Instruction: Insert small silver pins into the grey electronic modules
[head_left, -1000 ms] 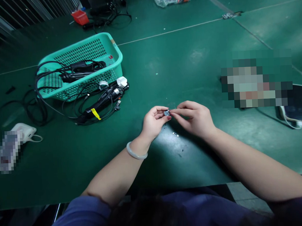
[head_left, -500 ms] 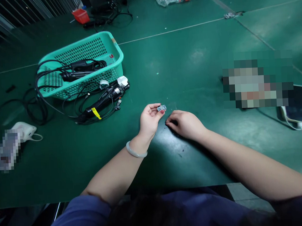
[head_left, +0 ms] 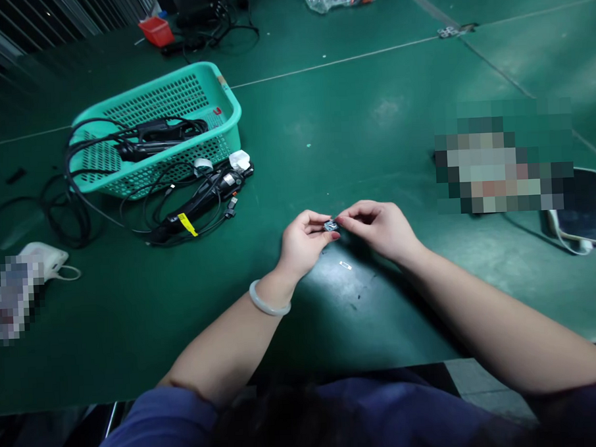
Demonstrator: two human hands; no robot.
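Observation:
A small grey part is pinched between the fingertips of both hands above the green table. My left hand, with a pale bangle on its wrist, grips the part from the left. From the right, my right hand closes thumb and forefinger on the same part. A tiny light-coloured piece lies on the table just below the hands.
A teal plastic basket with black cables stands at the back left, a black tool with a yellow tag beside it. A phone lies at the right edge. A white mask lies far left. A red tray sits at the back.
My right hand was down on the table half a second ago and has come back up to the part. My left hand has lowered slightly with the part.

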